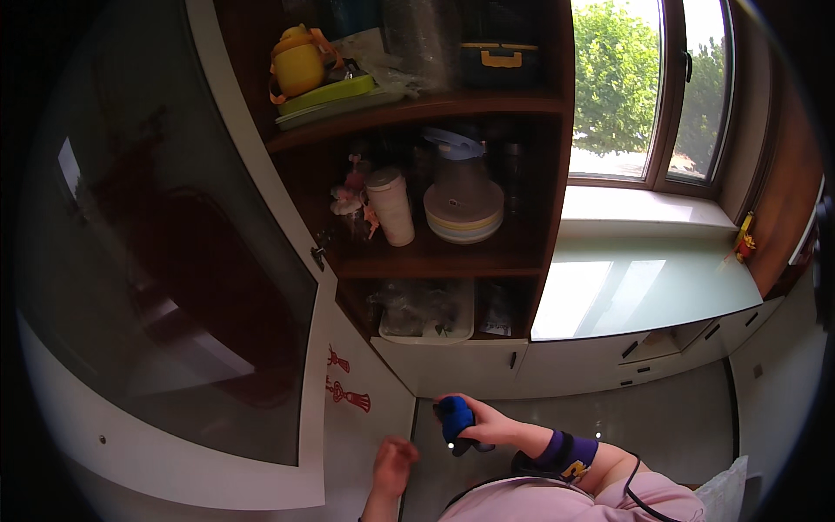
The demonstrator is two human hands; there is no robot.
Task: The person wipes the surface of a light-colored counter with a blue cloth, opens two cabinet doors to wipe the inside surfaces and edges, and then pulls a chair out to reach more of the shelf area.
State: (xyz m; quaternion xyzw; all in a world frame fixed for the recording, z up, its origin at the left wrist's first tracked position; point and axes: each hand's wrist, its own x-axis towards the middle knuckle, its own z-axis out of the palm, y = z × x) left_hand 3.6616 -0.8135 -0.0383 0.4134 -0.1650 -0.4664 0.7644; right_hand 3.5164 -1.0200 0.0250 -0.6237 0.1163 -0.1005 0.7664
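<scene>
Near five o'clock in the head view, the person's right hand grips a dark blue bundle. At six, the left hand hangs well apart from it, fingers loosely curled. An open glass-panelled door fills nine o'clock. At eleven, a yellow bottle stands on the cabinet's upper shelf; a window shows at two, a pale countertop at three.
</scene>
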